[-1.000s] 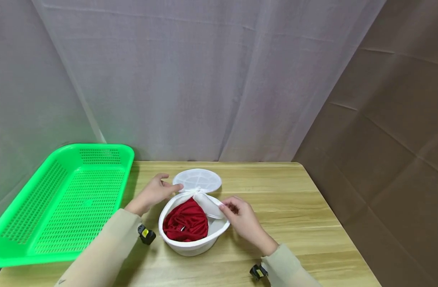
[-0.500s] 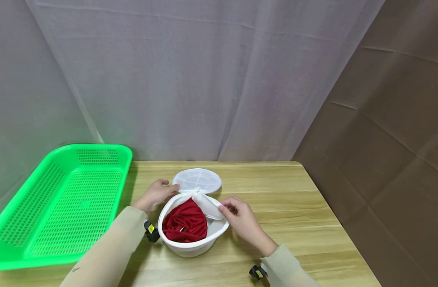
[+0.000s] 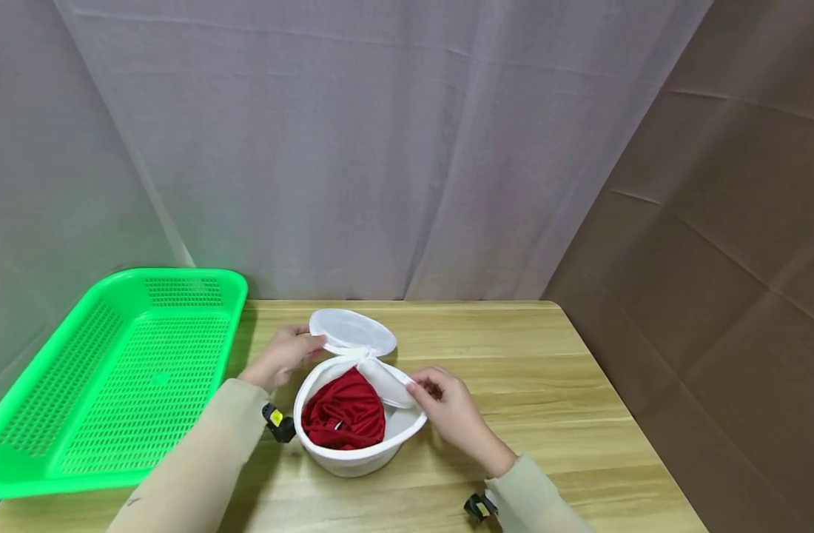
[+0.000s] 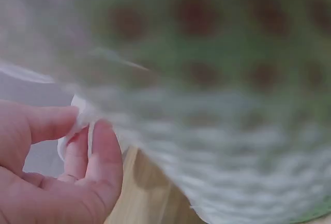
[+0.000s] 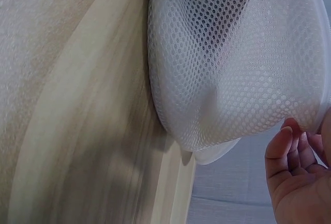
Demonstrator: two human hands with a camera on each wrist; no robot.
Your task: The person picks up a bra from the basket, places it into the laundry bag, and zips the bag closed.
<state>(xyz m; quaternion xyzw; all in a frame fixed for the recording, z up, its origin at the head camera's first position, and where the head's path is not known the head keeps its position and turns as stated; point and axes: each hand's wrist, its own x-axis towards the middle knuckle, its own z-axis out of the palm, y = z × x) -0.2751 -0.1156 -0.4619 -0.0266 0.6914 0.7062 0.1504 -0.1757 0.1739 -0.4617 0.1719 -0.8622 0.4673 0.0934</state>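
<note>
A white mesh laundry bag [image 3: 354,463] stands upright on the table, its round lid [image 3: 354,331] folded back behind it. Bunched red cloth [image 3: 345,413] fills the left part of the bag. My left hand [image 3: 288,354] pinches the lid's left edge between thumb and fingers, and the left wrist view shows that white edge at the fingertips [image 4: 106,131]. On the other side, my right hand [image 3: 450,407] pinches the bag's rim. Honeycomb mesh [image 5: 248,79] fills much of the right wrist view, with the curled right fingers [image 5: 282,144] under the rim.
To the left sits a large green plastic basket [image 3: 237,326] with perforated walls. Wooden tabletop [image 3: 547,385] extends to the right of the bag. A grey curtain [image 3: 314,148] hangs behind the table, and a brown panel [image 3: 727,259] borders the right side.
My left hand has shifted slightly left and taken the lid's edge, and the lid has tilted up and moved left. My right hand keeps its grip on the rim.
</note>
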